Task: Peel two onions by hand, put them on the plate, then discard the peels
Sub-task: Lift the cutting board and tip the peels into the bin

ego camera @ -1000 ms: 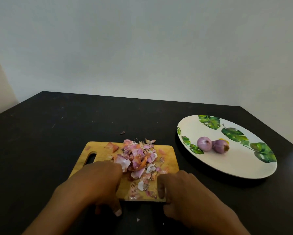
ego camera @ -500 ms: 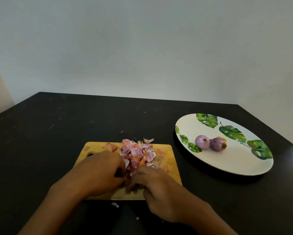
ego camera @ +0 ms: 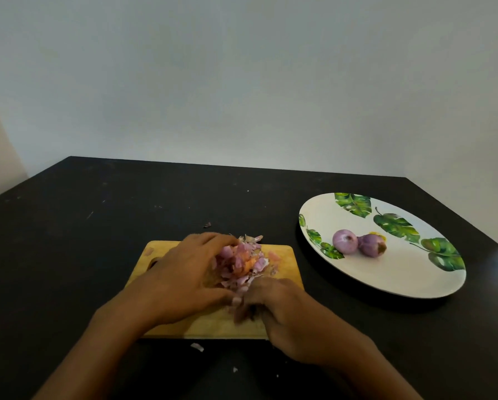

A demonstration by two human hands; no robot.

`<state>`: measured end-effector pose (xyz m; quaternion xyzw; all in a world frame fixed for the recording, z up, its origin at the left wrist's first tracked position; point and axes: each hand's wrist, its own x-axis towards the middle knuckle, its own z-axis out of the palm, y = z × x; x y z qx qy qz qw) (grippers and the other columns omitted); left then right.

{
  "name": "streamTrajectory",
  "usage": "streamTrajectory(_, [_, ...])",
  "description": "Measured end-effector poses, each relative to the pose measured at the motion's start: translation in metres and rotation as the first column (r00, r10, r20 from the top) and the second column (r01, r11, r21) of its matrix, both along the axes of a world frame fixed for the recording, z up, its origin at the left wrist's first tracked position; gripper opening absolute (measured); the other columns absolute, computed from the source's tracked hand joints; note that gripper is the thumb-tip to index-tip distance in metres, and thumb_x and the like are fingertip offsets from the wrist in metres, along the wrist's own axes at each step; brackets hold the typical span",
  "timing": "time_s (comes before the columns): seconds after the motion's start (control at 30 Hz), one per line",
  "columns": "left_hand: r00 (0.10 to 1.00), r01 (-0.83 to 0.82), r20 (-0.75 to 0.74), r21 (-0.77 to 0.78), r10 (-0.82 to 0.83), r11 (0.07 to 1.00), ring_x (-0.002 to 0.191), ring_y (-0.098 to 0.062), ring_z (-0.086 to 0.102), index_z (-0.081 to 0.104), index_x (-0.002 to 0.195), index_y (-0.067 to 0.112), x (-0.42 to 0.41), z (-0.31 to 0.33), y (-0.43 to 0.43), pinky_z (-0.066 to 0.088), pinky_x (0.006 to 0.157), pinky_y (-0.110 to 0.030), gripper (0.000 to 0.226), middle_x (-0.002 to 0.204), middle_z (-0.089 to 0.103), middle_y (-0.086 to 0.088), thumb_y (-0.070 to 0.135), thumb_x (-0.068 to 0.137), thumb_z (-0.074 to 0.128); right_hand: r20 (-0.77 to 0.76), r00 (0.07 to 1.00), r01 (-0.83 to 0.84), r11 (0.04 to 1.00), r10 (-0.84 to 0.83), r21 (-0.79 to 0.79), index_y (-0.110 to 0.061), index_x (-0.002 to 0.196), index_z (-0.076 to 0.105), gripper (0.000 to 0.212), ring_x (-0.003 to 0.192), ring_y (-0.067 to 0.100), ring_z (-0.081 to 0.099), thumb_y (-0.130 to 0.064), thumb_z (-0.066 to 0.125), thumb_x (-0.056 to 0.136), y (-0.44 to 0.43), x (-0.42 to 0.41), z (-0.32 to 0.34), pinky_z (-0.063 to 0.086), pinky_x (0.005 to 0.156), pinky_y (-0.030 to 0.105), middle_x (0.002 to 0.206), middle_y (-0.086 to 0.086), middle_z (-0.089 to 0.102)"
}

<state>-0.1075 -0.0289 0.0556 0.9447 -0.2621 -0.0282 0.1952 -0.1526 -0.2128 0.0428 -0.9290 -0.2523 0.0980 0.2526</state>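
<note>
A heap of pink and purple onion peels (ego camera: 242,262) lies on a wooden cutting board (ego camera: 282,255) near the table's front. My left hand (ego camera: 184,275) curves round the heap's left and far side, fingers cupping the peels. My right hand (ego camera: 282,307) sits at the heap's near right, fingers curled in against the peels; its fingertips are blurred. Two peeled purple onions (ego camera: 345,241) (ego camera: 372,245) rest side by side on a white plate with green leaf prints (ego camera: 415,284) to the right.
The black table (ego camera: 98,226) carries stray peel bits: one dark scrap (ego camera: 207,225) beyond the board, white flecks (ego camera: 197,347) in front of it. A plain wall stands behind the table's far edge.
Both hands have moved from the board's near edge onto it, closing in on the peels. The scattered peels are now pushed together into a tighter heap between the hands.
</note>
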Motion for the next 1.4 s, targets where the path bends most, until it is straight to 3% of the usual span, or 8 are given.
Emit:
streamTrajectory(0.27, [0.997, -0.065, 0.024, -0.25, 0.073, 0.966, 0.111, 0.004, 0.038, 0.037, 0.134, 0.034, 0.015, -0.007, 0.011, 0.032, 0.084, -0.008, 0.076, 0.137, 0.038, 0.015, 0.06, 0.066, 0.059, 0.319, 0.939, 0.048, 0.968, -0.127, 0.245, -0.015, 0.118, 0.059, 0.032, 0.096, -0.005, 0.045, -0.012, 0.047, 0.088, 0.013, -0.003, -0.016, 0.033, 0.083, 0.005, 0.109, -0.008, 0.055])
streamTrajectory(0.43, [0.989, -0.121, 0.025, -0.45, 0.148, 0.885, 0.097, 0.011, 0.049, 0.05, 0.118, 0.034, 0.026, -0.015, 0.026, 0.039, 0.084, -0.012, 0.069, 0.112, 0.052, 0.023, 0.08, 0.073, 0.025, 0.297, 0.954, -0.117, 0.969, 0.048, 0.218, -0.021, 0.142, 0.044, 0.046, 0.137, -0.002, 0.028, -0.023, 0.051, 0.097, 0.029, -0.009, -0.029, 0.02, 0.113, 0.016, 0.147, -0.009, 0.041])
streamTrajectory(0.63, [0.947, -0.31, -0.074, 0.048, 0.313, 0.949, 0.144, -0.02, 0.0, 0.012, 0.148, 0.032, 0.043, -0.044, 0.037, 0.001, 0.114, -0.05, 0.11, 0.158, 0.003, 0.003, 0.083, 0.052, -0.01, 0.161, 0.963, -0.219, 0.976, 0.214, 0.009, -0.029, 0.154, 0.012, 0.06, 0.141, -0.011, -0.016, -0.048, 0.032, 0.101, 0.038, -0.006, -0.035, -0.011, 0.115, 0.02, 0.161, -0.017, 0.0])
streamTrajectory(0.8, [0.936, -0.344, -0.024, 0.153, 0.351, 0.926, 0.145, -0.02, 0.0, 0.0, 0.149, 0.029, 0.046, -0.059, 0.03, -0.001, 0.115, -0.046, 0.079, 0.158, 0.0, 0.0, 0.069, 0.081, 0.004, 0.186, 0.976, -0.158, 0.961, 0.116, 0.227, -0.03, 0.148, 0.034, 0.051, 0.144, -0.005, 0.011, -0.046, 0.04, 0.1, 0.036, -0.006, -0.032, 0.014, 0.119, 0.027, 0.157, -0.015, 0.026])
streamTrajectory(0.97, [0.908, -0.416, 0.037, -0.016, 0.417, 0.909, 0.142, -0.023, 0.017, 0.014, 0.149, 0.02, 0.056, -0.062, 0.026, 0.006, 0.114, -0.048, 0.07, 0.155, 0.019, -0.005, 0.061, 0.092, 0.016, 0.197, 0.843, 0.281, 0.722, -0.5, 0.632, -0.015, 0.123, 0.059, 0.026, 0.111, 0.006, 0.055, -0.015, 0.049, 0.098, 0.02, 0.046, 0.002, 0.04, 0.086, 0.005, 0.12, -0.002, 0.06])
streamTrajectory(1.07, [0.903, -0.429, -0.127, -0.338, 0.411, 0.838, 0.121, -0.026, 0.049, 0.025, 0.145, 0.01, 0.067, -0.047, 0.019, 0.032, 0.107, -0.045, 0.067, 0.136, 0.049, -0.015, 0.054, 0.095, 0.024, -0.02, 0.748, 0.627, 0.696, -0.664, 0.349, -0.011, 0.133, 0.051, 0.035, 0.116, 0.018, 0.054, -0.008, 0.045, 0.099, 0.0, 0.095, 0.009, 0.041, 0.088, 0.019, 0.133, 0.008, 0.055])
streamTrajectory(1.23, [0.899, -0.394, -0.277, -0.175, 0.339, 0.902, 0.125, -0.027, 0.045, 0.023, 0.146, 0.01, 0.098, -0.029, 0.006, 0.036, 0.095, -0.032, 0.052, 0.147, 0.035, -0.015, 0.034, 0.101, 0.033, -0.09, 0.737, 0.672, 0.741, -0.67, -0.006, -0.002, 0.119, 0.057, 0.025, 0.095, 0.021, 0.056, -0.011, 0.048, 0.098, -0.005, 0.129, 0.0, 0.045, 0.082, 0.03, 0.121, 0.015, 0.06])
streamTrajectory(1.4, [0.939, -0.284, -0.237, -0.13, 0.248, 0.95, 0.114, -0.025, 0.051, 0.045, 0.132, 0.008, 0.109, -0.03, -0.007, 0.039, 0.091, -0.031, 0.038, 0.131, 0.052, -0.013, 0.027, 0.101, 0.036, -0.084, 0.806, 0.584, 0.81, -0.586, -0.054, 0.0, 0.115, 0.063, 0.026, 0.108, 0.028, 0.059, -0.008, 0.047, 0.096, 0.011, 0.138, -0.001, 0.048, 0.088, 0.032, 0.12, 0.016, 0.062])
